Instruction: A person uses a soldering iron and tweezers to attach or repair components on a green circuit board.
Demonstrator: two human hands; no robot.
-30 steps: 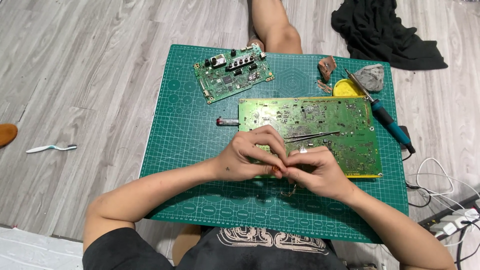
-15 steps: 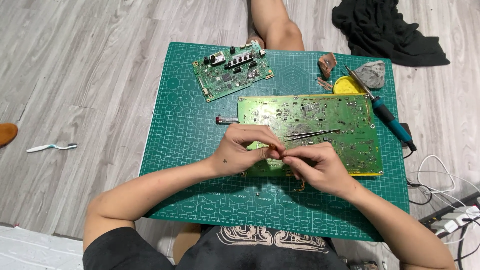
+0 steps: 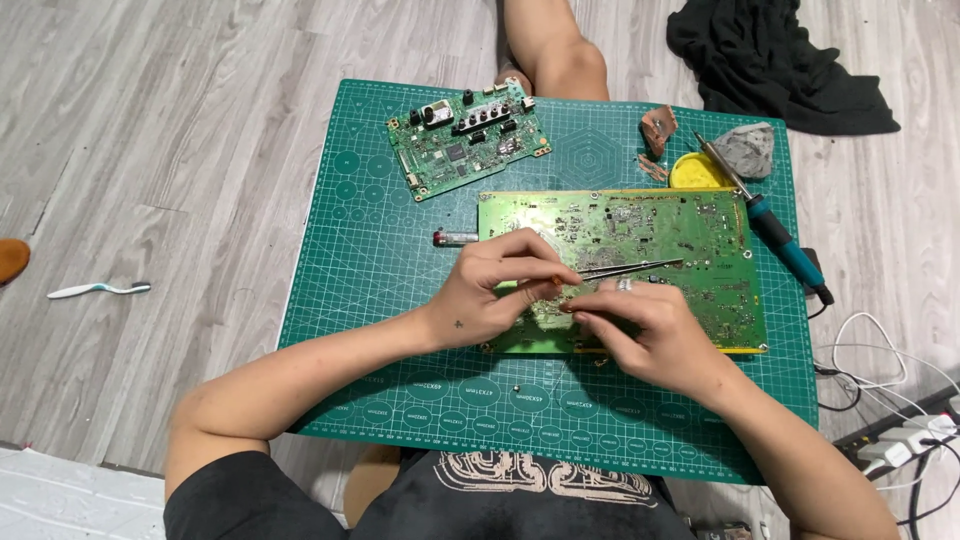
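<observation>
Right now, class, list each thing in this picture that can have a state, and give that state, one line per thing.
Left hand: fingers closed on tweezers, over the large board.
Right hand: fingers pinched, resting on the large board.
Tweezers: held, tips shut, lying level.
Large circuit board: flat on the mat.
Small circuit board: flat, untouched.
Soldering iron: lying unheld at the mat's edge.
Cutting mat: flat on the floor.

Bright, even indoor light, soft and diffuse, source not visible. Shadows weak: a faint one under the left hand (image 3: pixel 495 290) and right hand (image 3: pixel 650 335) on the board (image 3: pixel 700 250), slight along the mat (image 3: pixel 350 250) edge on the floor (image 3: pixel 150 150). No hard glare; mild sheen on floor planks. Focus sharp across the centre, board detail legible as texture. Black cloth (image 3: pixel 770 60) loses detail in its darks. Slight wide-angle bend at frame edges. No motion blur seen.
</observation>
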